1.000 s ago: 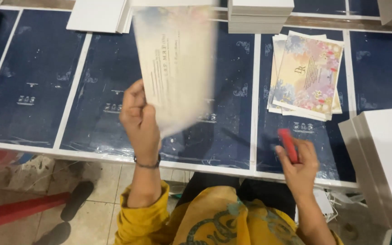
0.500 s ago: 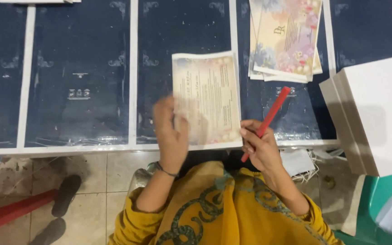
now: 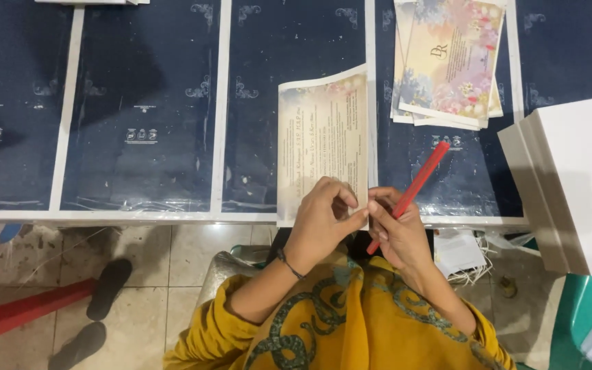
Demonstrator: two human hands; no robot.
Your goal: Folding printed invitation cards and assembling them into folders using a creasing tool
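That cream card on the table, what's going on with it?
A person in a yellow top sits at a dark blue table. Both hands pinch the near edge of a cream printed card lying flat: the left hand on its lower corner, the right hand beside it, also holding a red stick. A stack of floral cards lies behind, and white boxes stand at the right.

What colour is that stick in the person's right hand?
Red: the stick in the right hand shows plainly in the head view.
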